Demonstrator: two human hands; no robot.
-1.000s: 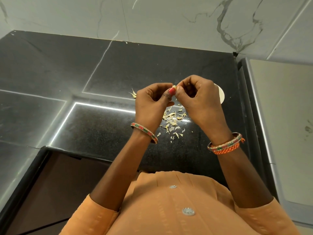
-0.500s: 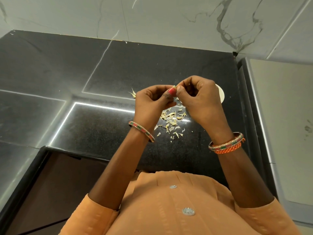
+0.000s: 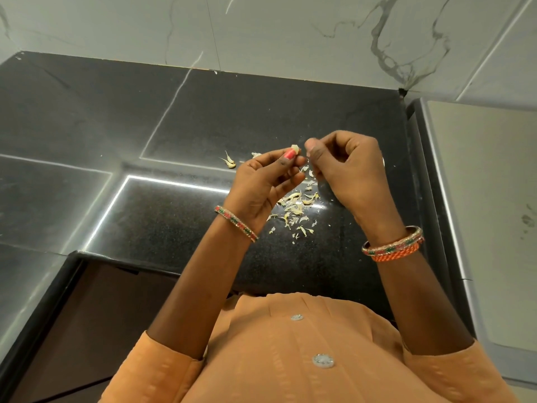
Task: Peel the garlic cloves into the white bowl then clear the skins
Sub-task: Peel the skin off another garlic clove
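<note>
Left hand [image 3: 263, 181] pinches garlic clove [image 3: 295, 148]; right hand [image 3: 345, 167] fingers curled, contents unclear. Risk: slick clove slips onto skins [image 3: 295, 209] at desk [image 3: 145, 222] front edge.

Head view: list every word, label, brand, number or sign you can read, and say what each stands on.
None: no readable text anywhere in this view.
The counter, the wall tiles and the bangles bear veining or patterns only.
The garlic clove in the left hand is unmarked too.
</note>
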